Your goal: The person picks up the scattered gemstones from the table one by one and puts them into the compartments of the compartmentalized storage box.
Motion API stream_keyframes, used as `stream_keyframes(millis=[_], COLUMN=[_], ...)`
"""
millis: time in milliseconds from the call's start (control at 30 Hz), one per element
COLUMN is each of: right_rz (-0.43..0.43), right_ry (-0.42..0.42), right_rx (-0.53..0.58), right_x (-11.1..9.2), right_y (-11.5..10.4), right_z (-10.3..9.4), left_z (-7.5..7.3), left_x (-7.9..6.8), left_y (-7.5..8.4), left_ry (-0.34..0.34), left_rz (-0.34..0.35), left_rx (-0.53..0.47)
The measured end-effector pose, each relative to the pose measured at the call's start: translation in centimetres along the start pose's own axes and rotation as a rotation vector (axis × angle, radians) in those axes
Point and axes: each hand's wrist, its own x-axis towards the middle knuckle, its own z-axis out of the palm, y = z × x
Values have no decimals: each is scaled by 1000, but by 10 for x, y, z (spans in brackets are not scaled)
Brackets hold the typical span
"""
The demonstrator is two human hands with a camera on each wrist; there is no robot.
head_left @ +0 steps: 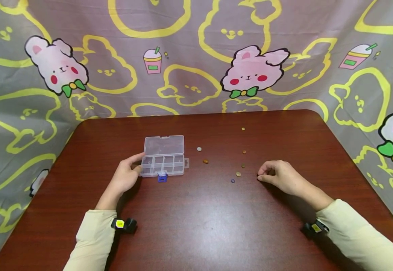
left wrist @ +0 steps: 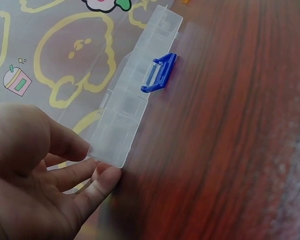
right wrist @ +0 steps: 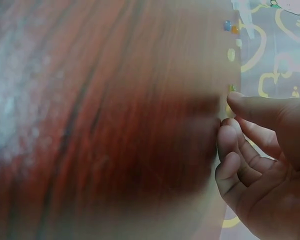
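1. L hand [head_left: 127, 175] at L end of clear compartment box [head_left: 150, 174]; fingers clamped on that end, also seen in L wrist view.
2. Box on surface [head_left: 203, 226], L of center, long axis approx L-R. Lid [head_left: 164, 146] folded back on far side, blue latch [head_left: 162, 177] on near side, tab [head_left: 187, 163] at R end. No stones visible in compartments.
3. R hand [head_left: 281, 177] low over surface, R of all loose stones. Thumb + index tips close tog.; dark speck at tips in head view, can't tell if held item or shadow.
4. Key relation: box is well L of R fingers, w/ loose stones between. L hand touching box; R hand well apart from it.
5. Nearest R fingers, just L: green stone [head_left: 243, 166], pale yellow stone [head_left: 238, 174]; blue stone [head_left: 232, 181] a bit farther L.
6. Farther back: orange stone [head_left: 244, 152], small yellow stone [head_left: 243, 128].
7. Nearer box's R end: white stone [head_left: 199, 149], amber stone [head_left: 205, 161], latter's long axis roughly L-R.
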Motion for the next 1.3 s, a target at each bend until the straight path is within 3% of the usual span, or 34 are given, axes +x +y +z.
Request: stream_keyframes(millis=[533,1300], right_rz=[-4,-66], right_ry=[-11,3], right_rx=[95,203], right_x=[5,56], right_y=[-18,-71], right_z=[2,39], left_z=[1,3], left_x=[2,1], left_y=[-2,-4], left_ry=[8,31], left_rz=[17,35], left_rx=[33,43])
